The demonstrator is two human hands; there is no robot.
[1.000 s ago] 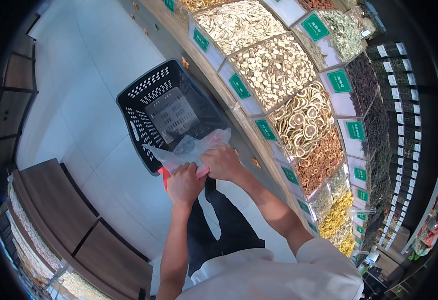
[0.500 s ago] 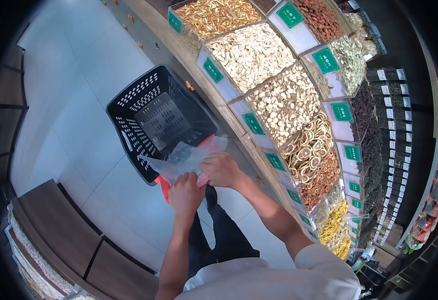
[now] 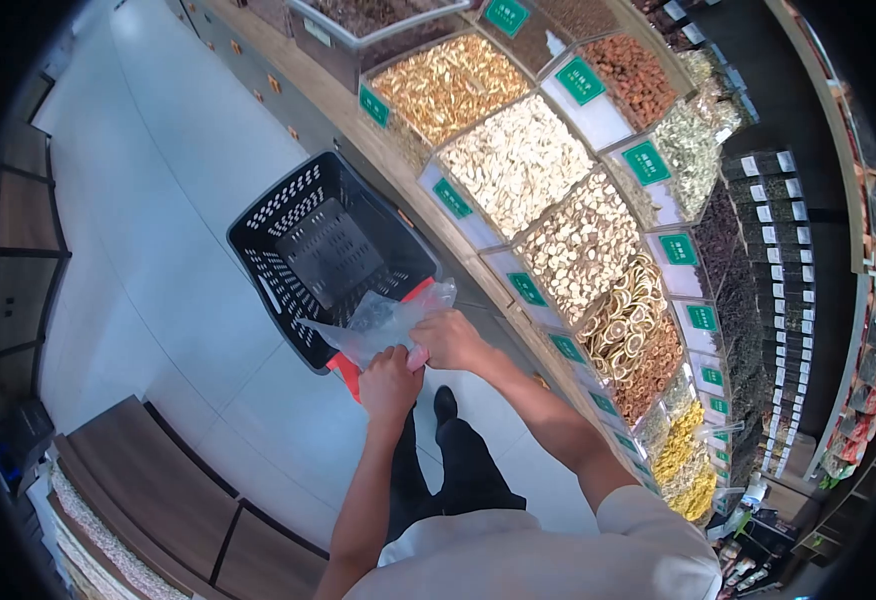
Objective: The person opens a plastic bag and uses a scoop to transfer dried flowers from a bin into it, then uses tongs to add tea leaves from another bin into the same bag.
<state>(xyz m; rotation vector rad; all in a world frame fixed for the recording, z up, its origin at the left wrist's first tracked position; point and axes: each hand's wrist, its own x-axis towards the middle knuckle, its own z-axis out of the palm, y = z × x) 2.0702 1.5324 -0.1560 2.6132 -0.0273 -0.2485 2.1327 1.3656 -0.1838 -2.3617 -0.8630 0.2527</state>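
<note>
A black shopping basket [image 3: 293, 262] with perforated walls stands in front of me, its red handle [image 3: 346, 376] toward my body. My left hand [image 3: 391, 383] is closed around the handle's left part. Close beside it, my right hand [image 3: 448, 340] is closed too, with a pinkish-red piece of the handle showing between both hands. A clear, crumpled plastic bag [image 3: 383, 318] spreads from under my fingers over the basket's near rim. Each hand appears to press the bag against the handle. I see only the basket's bottom and walls inside it.
On the right runs a wooden-edged counter with bins of dried goods, including white slices [image 3: 518, 165], dried citrus slices [image 3: 626, 310] and yellow flowers [image 3: 680, 445], with green labels. A brown cabinet [image 3: 148, 470] stands at the lower left. Pale tiled floor [image 3: 148, 230] lies left of the basket.
The counter and basket have shifted slightly down and right in view, and one dark shoe now shows below my hands. Both hands keep the same grip.
</note>
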